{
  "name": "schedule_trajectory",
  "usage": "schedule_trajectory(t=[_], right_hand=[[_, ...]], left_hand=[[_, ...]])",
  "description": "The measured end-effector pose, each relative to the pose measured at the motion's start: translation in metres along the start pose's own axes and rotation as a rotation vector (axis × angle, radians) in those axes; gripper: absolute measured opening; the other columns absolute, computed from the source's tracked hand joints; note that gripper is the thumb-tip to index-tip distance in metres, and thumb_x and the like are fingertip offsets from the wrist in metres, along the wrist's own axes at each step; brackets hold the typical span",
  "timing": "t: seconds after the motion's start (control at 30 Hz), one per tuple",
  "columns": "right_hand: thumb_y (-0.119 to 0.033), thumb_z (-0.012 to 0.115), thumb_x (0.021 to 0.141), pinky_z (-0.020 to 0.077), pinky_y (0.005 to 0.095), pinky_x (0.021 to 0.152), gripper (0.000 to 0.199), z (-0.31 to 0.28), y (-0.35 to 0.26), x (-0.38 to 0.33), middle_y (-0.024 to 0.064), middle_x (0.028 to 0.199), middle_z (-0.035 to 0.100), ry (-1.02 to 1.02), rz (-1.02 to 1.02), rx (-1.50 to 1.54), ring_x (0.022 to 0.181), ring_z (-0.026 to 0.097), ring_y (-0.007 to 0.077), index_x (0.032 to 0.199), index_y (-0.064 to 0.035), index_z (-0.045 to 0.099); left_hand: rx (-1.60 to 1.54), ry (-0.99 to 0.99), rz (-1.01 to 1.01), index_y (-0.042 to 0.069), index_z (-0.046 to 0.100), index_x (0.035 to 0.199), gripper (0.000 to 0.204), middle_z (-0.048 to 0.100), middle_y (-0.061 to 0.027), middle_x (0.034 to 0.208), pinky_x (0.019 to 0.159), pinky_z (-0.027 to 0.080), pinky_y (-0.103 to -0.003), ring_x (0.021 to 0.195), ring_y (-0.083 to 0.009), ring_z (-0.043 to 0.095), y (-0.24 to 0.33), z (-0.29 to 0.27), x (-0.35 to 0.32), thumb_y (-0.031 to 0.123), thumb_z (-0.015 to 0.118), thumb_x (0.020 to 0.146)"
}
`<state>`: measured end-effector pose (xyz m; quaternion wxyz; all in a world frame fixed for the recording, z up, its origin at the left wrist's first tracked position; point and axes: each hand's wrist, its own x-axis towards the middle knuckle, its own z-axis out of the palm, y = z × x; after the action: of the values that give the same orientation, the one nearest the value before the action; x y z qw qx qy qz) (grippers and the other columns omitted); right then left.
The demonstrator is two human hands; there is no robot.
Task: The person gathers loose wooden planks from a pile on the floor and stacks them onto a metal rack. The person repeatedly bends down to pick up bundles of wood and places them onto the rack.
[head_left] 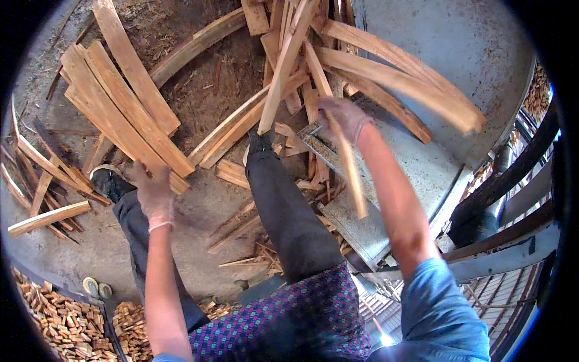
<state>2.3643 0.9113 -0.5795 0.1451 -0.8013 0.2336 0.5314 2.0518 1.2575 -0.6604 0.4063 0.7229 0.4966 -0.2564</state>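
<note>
My right hand (347, 117), in a pale thin glove, is closed around a narrow wooden strip (347, 163). The strip hangs down toward me, its lower end smeared by motion over a grey metal surface (365, 232). My left hand (154, 190), gloved too, is at the near end of several stacked planks (120, 114) on the left. Its thumb and fingers are apart, with nothing seen between them; whether the fingertips touch the lowest plank is unclear.
A jumbled pile of wood strips (289, 66) rises ahead, some long ones (404, 78) leaning over a grey metal sheet (446, 36) at right. Thin scraps (54, 175) lie far left. Small cut blocks (63, 320) are heaped at lower left. My feet stand between the wood.
</note>
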Motion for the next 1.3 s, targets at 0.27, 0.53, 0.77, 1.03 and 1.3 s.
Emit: schedule_trajectory(t=[0.27, 0.53, 0.77, 1.03, 1.3], right_hand=[[-0.028, 0.08, 0.082, 0.0513, 0.0452, 0.099, 0.065, 0.143, -0.061, 0.035, 0.0236, 0.118, 0.068, 0.771, -0.207, 0.211, 0.112, 0.067, 0.0375, 0.132, 0.0063, 0.053], [-0.039, 0.075, 0.088, 0.0551, 0.0515, 0.091, 0.055, 0.14, -0.048, 0.095, 0.0277, 0.111, 0.071, 0.719, -0.17, 0.177, 0.103, 0.071, 0.0387, 0.117, 0.0064, 0.064], [-0.042, 0.083, 0.084, 0.0573, 0.0449, 0.088, 0.072, 0.174, -0.074, -0.005, 0.0281, 0.109, 0.072, 0.401, -0.322, -0.077, 0.098, 0.073, 0.0347, 0.121, 0.0132, 0.057], [-0.059, 0.077, 0.086, 0.0471, 0.0435, 0.109, 0.099, 0.251, -0.096, -0.014, 0.0305, 0.134, 0.061, 0.381, -0.452, 0.171, 0.121, 0.062, 0.0375, 0.145, 0.0142, 0.045], [-0.048, 0.079, 0.086, 0.0456, 0.0441, 0.109, 0.1, 0.289, 0.001, 0.107, 0.0296, 0.143, 0.054, 0.445, 0.277, 0.668, 0.132, 0.056, 0.0351, 0.15, 0.0128, 0.03]], left_hand=[[-0.207, -0.373, 0.155, 0.0, 0.05, 0.15, 0.061, 0.067, -0.0205, 0.135, 0.104, 0.05, -0.036, 0.123, -0.027, 0.066, 0.053, -0.007, -0.045, 0.023, 0.071, 0.098], [-0.223, -0.357, 0.002, -0.004, 0.052, 0.147, 0.06, 0.067, -0.0215, 0.136, 0.105, 0.05, -0.035, 0.125, -0.0251, 0.065, 0.028, -0.015, -0.029, 0.024, 0.072, 0.098], [-0.224, -0.386, 0.349, -0.006, 0.044, 0.152, 0.075, 0.06, -0.0242, 0.143, 0.107, 0.049, -0.037, 0.129, -0.03, 0.062, 0.061, -0.007, -0.017, 0.025, 0.078, 0.093], [-0.226, -0.096, -0.117, 0.001, 0.067, 0.114, 0.034, 0.073, -0.0107, 0.106, 0.077, 0.054, -0.035, 0.089, -0.0166, 0.067, 0.053, -0.058, 0.031, 0.028, 0.075, 0.095], [0.406, 0.583, 0.469, -0.006, 0.052, 0.145, 0.075, 0.062, -0.0245, 0.139, 0.112, 0.044, -0.044, 0.13, -0.0362, 0.059, 0.007, -0.047, 0.117, 0.033, 0.082, 0.089]])
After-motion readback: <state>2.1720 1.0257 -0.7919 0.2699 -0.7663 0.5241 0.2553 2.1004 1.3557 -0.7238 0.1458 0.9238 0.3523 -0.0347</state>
